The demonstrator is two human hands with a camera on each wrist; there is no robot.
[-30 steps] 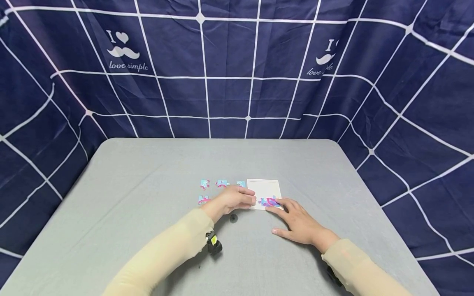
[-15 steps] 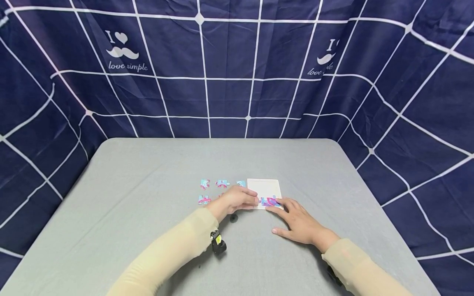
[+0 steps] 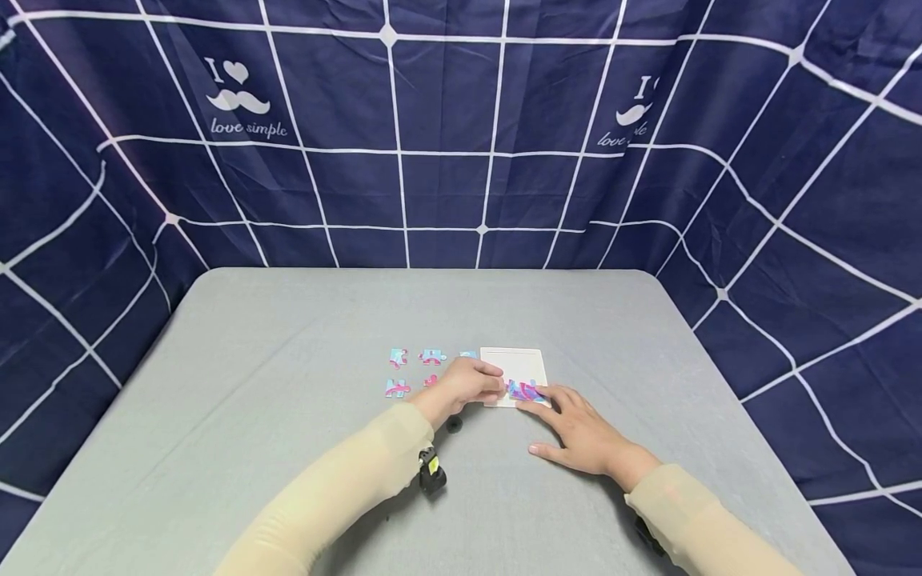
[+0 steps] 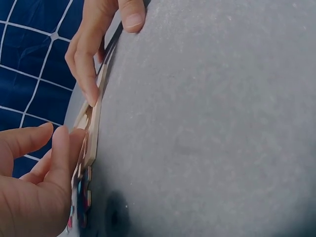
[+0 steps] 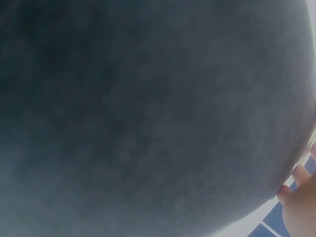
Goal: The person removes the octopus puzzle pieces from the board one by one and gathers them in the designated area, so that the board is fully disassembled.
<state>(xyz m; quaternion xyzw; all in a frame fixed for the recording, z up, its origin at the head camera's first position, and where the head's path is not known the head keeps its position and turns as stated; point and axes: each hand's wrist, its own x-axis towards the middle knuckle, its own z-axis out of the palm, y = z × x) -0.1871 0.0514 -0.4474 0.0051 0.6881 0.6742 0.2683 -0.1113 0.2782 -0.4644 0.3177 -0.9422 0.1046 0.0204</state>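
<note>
In the head view my left hand [image 3: 467, 382] reaches over the left part of a white puzzle tray [image 3: 513, 362]. Its bent fingers pinch a puzzle piece, mostly hidden behind the fingertips. Right beside them in the tray lie purple-blue puzzle pieces [image 3: 524, 390], seemingly joined. My right hand [image 3: 582, 432] rests at the tray's lower right corner, fingers extended, with fingertips touching the pieces and the rim. The left wrist view shows the tray [image 4: 94, 143] edge-on between both hands. Only a few fingers of my right hand [image 5: 301, 205] appear in the right wrist view.
Left of the tray, several loose puzzle pieces lie in two rows on the grey table [image 3: 302, 448], among them a blue-pink piece [image 3: 432, 357] and another loose piece [image 3: 397, 389]. A dark round spot [image 3: 454, 424] is below my left hand. Blue gridded cloth [image 3: 446, 188] hangs behind.
My left hand has shifted slightly right, further over the tray and up against the purple-blue pieces. A loose pink piece behind the left hand has come into view. The right hand stays put.
</note>
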